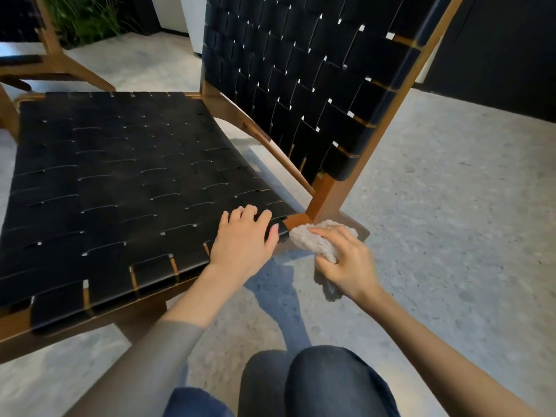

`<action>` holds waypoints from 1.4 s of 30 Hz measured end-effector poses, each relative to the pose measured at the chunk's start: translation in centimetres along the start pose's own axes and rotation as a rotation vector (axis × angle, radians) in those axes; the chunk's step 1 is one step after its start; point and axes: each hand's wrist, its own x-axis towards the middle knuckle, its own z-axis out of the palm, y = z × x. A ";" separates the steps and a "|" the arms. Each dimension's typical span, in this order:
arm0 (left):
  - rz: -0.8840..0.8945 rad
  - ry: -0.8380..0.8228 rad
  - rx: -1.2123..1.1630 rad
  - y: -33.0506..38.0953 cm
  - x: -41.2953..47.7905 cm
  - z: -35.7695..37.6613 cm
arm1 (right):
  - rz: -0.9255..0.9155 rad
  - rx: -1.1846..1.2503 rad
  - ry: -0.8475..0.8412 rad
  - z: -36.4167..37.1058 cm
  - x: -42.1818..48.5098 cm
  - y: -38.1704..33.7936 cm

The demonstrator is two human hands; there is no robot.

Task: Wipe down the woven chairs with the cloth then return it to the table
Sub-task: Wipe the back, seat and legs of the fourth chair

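My right hand (346,266) is closed round the cloth (316,240), just right of centre in the frame. The fingers are curled into the bunched fabric and the forefinger lies stretched over the top of it. A tail of the cloth hangs below my palm. I press the wad against the wooden corner joint (301,220) where the seat rail meets the back post.

My left hand (245,240) holds nothing. It rests palm down on the near right corner of the seat (120,176), fingers loosely bent on the straps, thumb lying along the seat's edge, just beside the cloth.

The cloth is pale beige, fluffy and crumpled into a lump. The woven chair has broad black straps over a brown wooden frame. Its seat fills the left half of the frame and its backrest (301,85) rises at the upper right, with light showing through small gaps in the weave. A second chair (51,60) shows in part at the upper left. The floor (451,206) is grey and speckled.
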 end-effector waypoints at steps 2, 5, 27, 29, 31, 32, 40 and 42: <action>-0.035 0.030 0.032 1.2 0.8 0.3 | 0.027 0.015 0.063 -0.2 -0.6 1.2; -0.015 0.070 0.152 2.4 1.3 1.7 | 0.168 0.147 0.142 -0.1 -0.2 2.8; 0.159 0.405 0.259 5.8 1.9 6.0 | 0.185 0.299 -0.008 3.4 1.9 3.9; 0.059 0.443 0.347 7.0 2.0 7.0 | 0.118 0.259 0.010 4.2 2.0 5.2; -0.034 0.512 0.381 8.1 2.1 8.6 | 0.042 0.162 0.003 4.5 2.5 6.8; -0.061 0.558 0.377 8.5 2.3 9.4 | 0.006 0.102 -0.009 4.5 2.6 7.7; -0.196 0.778 0.437 9.8 4.5 13.1 | -0.159 -0.119 -0.063 5.6 4.3 16.1; -0.220 0.777 0.404 10.1 4.7 13.3 | -0.062 -0.057 -0.119 6.0 4.4 19.3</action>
